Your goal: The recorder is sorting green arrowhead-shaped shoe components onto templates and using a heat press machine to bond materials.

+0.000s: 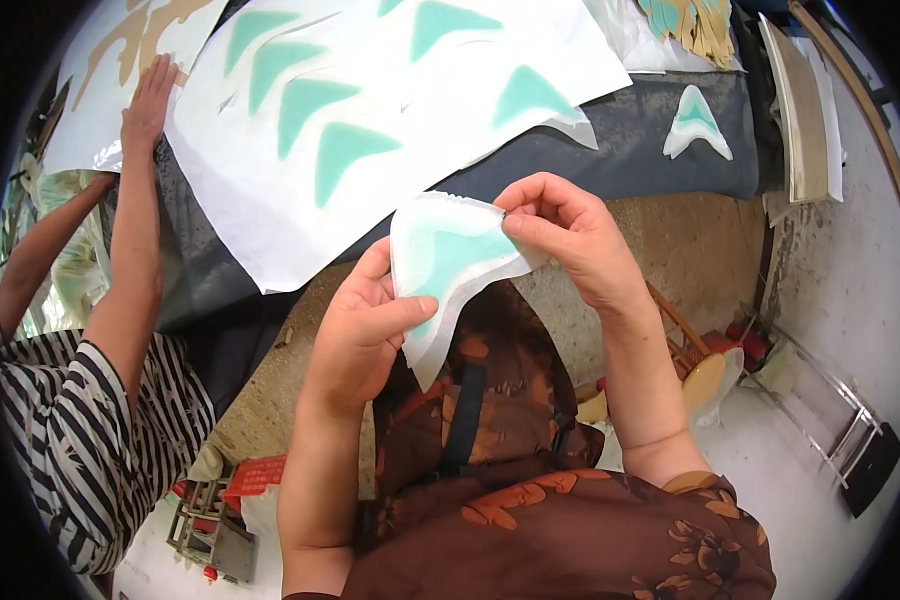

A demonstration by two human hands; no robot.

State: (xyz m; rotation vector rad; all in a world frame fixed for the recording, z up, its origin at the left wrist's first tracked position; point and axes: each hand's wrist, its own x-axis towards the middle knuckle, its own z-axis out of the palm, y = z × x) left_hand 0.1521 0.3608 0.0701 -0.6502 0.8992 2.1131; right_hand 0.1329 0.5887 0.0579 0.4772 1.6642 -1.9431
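Between my two hands, above my lap, is a white boomerang-shaped cut piece (450, 250) with a pale green printed patch. My left hand (362, 330) grips its lower left side, thumb on top across the green. At the upper right corner my right hand (575, 240) pinches the edge between thumb and fingertips. Beyond my hands a large white sheet (240, 210) lies on the table, bearing several green shapes (350, 155) of the same kind. A similar loose cut piece (697, 125) rests at the table's right end.
To my left a person in a striped shirt (90, 430) lays a hand (148, 110) on another sheet with tan shapes (115, 60). Dark cloth (630, 140) covers the table. Boards (810, 120) lean at the right wall, near a metal-framed stool (840, 440). Tan and green scraps (700, 30) lie far right.
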